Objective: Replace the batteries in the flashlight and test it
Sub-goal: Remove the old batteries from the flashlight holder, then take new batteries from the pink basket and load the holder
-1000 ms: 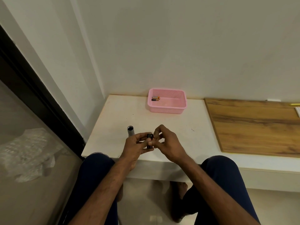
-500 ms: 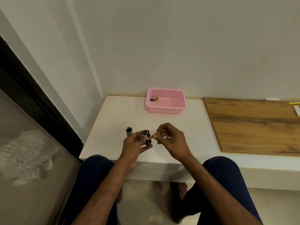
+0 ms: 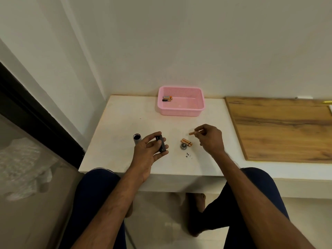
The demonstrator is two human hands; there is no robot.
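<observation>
Two hands work above a white table point(image 3: 116, 123). Left hand point(image 3: 150, 150) holds a small black battery holder point(image 3: 161, 143), a dark oblong block, tilted slightly, above the table's near-left area; the grip is closed around it, thumb on top, fingers curled under and along its right side. Whether any cells sit in the holder cannot be told. Right hand point(image 3: 209, 139) is raised over the table to the right, well apart from the left; its grip pinches one copper-coloured battery point(image 3: 192, 133) between thumb and fingertips, the free end pointing left. Flashlight body point(image 3: 137, 138), a grey tube with a dark open mouth facing up, stands upright on the table just beside the left hand, on its left. Between the hands, two more copper batteries point(image 3: 186, 141) lie side by side on the table, touching a small round grey end cap point(image 3: 183, 146) just in front of them. Small dark specks point(image 3: 188, 155) lie near the cap, toward the table's front edge. Pink basket point(image 3: 179, 112) sits at the back of the table against the wall; two batteries point(image 3: 167, 99) lie in its back-left corner. Wooden board point(image 3: 287, 128) lies to the right of the table.
</observation>
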